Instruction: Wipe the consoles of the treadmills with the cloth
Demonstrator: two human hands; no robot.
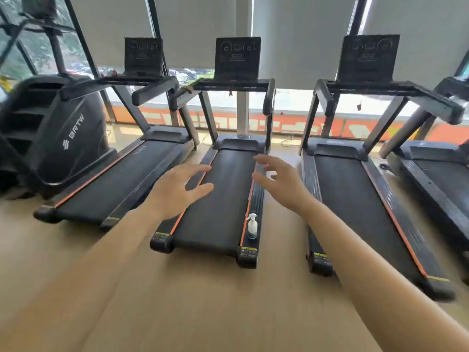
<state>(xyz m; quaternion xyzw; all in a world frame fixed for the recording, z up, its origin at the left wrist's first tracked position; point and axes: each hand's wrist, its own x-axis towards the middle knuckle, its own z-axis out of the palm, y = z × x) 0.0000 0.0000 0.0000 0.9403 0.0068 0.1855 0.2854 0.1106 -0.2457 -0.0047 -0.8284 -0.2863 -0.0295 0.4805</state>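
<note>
- Fingers (200, 168) of the left hand (175, 191) are spread wide and grip nothing; the hand hangs in the air over the left side rail of the middle treadmill (215, 199).
- Fingers (264, 161) of the right hand (281, 184) are loosely spread and slightly curled, also gripping nothing; the hand hangs over the right side rail of the same treadmill.
- Both bare forearms reach forward from the lower corners of the view toward the middle treadmill.
- No cloth shows in either hand; whether the brown item lying on the left handrail of the middle treadmill is the cloth cannot be told.
- Middle console (237, 58): dark, upright, at the far end of the middle treadmill, well apart from both hands.
- Left console (143, 55) and right console (368, 57): on the treadmills to either side of the middle treadmill.
- Spray bottle (252, 226): white, upright on the right side rail of the middle treadmill, near its rear end, below the right hand in the view.
- Stair climber (58, 138): dark machine, beyond the left treadmill (114, 184) as seen from the middle treadmill.
- Grey roller blinds (299, 34) hang behind the consoles; a strip of window shows beneath them.
- Wooden floor (203, 301) lies bare between the camera and the rear of the middle treadmill.
- Count: three treadmills in full view, namely left, middle and right (355, 199), plus part of a fourth (441, 179) at the right edge; three consoles; one spray bottle; two hands.
</note>
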